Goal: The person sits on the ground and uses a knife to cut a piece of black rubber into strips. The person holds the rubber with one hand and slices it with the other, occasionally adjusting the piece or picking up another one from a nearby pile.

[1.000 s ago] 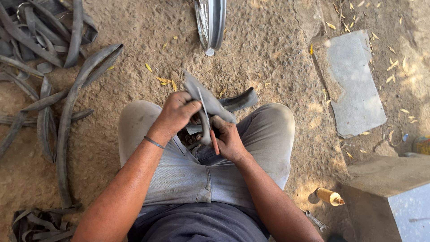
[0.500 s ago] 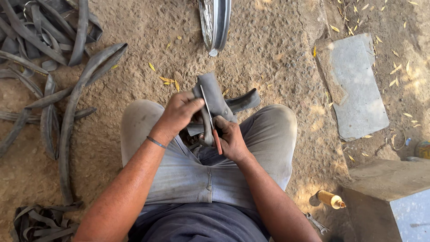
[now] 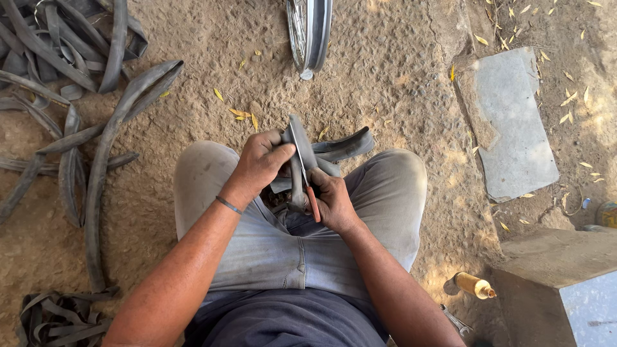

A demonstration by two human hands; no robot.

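While the left hand [image 3: 260,164] grips the folded black rubber inner tube [image 3: 302,144], the right hand [image 3: 331,199] holds a thin red-handled blade [image 3: 305,173] against it; no finished cut shows.

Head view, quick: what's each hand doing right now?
Left hand: closed on the folded rubber inner tube.
Right hand: closed on a thin orange-handled blade tool laid against the tube.

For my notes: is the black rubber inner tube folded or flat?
Folded: the black rubber inner tube bends over itself in the left hand.
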